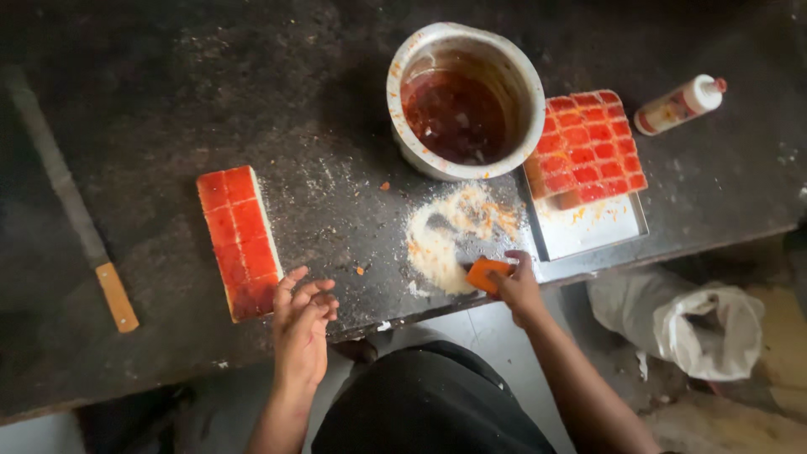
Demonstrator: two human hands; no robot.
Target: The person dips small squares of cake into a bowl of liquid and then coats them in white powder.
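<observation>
Your right hand (514, 286) pinches an orange piece (487, 274) over the crumb pile (450, 235); left hand (301, 319) empty, fingers loosely spread; pot (465, 99) contents murky.

Dented metal pot (465, 99) — dull; rough dark stone counter (168, 101); glossy red slab (239, 240).

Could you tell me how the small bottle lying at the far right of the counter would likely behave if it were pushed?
The bottle lies on its side on the dark counter and looks round, so it would probably roll rather than slide. It seems small and plastic, so likely light. Nothing touches it, so little would stop it.
</observation>
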